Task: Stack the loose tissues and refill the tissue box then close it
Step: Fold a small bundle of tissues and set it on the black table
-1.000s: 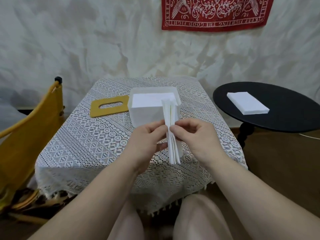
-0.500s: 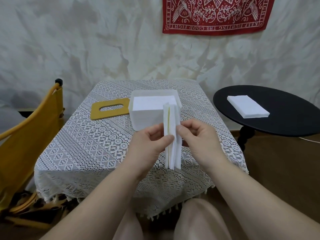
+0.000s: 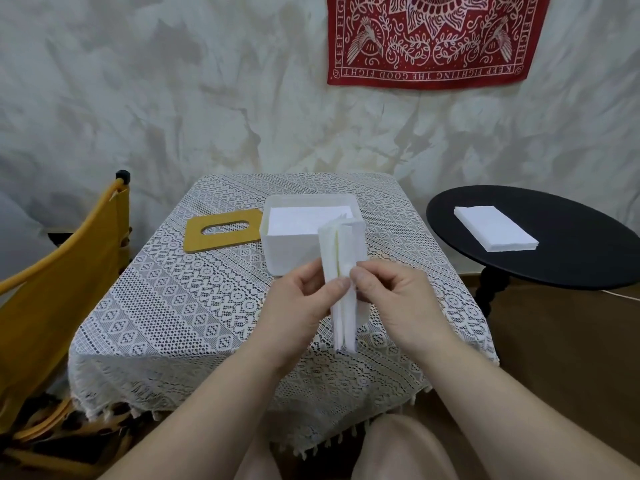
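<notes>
hands: left hand + right hand pinch upright tissue bundle | tissue box behind, lid beside

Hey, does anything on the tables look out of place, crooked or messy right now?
Only small things. The yellow lid lies off the white tissue box, slightly askew on the lace cloth. The tissue bundle pinched between the left hand and right hand splays apart at its top. A neat stack waits on the black table.
</notes>
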The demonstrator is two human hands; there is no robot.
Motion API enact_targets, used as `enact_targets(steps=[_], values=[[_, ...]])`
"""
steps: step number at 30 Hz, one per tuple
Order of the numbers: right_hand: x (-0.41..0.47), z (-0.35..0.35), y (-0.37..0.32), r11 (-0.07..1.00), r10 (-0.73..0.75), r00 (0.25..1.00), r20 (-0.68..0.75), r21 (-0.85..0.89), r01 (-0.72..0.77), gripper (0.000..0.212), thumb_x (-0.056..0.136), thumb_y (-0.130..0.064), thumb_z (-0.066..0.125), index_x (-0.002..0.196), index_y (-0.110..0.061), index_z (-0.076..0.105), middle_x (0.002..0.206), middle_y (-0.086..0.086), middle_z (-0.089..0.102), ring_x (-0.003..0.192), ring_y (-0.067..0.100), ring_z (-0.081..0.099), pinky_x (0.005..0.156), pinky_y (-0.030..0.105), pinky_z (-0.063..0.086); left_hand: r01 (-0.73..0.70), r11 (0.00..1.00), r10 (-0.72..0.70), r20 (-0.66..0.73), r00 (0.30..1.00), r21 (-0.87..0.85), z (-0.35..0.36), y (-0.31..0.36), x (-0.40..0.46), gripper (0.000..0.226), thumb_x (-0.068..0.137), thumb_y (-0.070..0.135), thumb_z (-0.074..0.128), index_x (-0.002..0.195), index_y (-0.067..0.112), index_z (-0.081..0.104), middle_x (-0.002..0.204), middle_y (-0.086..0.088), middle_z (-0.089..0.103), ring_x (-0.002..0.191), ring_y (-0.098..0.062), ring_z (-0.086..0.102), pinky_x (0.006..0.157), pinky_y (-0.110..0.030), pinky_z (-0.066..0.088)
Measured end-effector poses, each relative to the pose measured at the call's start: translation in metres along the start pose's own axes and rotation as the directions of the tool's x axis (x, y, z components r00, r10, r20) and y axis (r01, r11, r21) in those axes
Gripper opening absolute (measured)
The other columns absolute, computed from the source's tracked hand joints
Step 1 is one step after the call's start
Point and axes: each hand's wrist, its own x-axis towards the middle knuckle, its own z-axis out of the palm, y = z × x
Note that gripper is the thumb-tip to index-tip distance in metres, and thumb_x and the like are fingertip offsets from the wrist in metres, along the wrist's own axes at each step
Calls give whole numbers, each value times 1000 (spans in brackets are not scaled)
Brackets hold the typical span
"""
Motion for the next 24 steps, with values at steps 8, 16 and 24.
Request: enact_targets(steps=[8,16,24], values=[[9,2,7,964,18,988,-153,-261,-58,43,83,-17,66,121,-34,54,121,-18,49,112,-1,47,92,23,43,81,987,-53,-194,980,140,-6,-1,20,15,94,17,54,94,15,69,96,-10,71,94,-34,66,84,-51,53],[26,14,1,964,259,964,-54,74,-255,19,83,-2,59,97,-14,58,84,3,65,73,17,62,51,30,48,41,992,-15,-216,976,118,-6,-8,22,20,91,3,52,98,18,63,86,2,68,75,-11,62,56,-15,49],[26,24,5,962,215,975,-55,182,-202,30,73,-12,58,101,-22,56,93,2,64,84,17,60,61,24,47,-80,993,98,-253,963,83,-6,-7,24,25,90,-3,47,99,19,56,88,5,64,74,0,59,60,-11,46]])
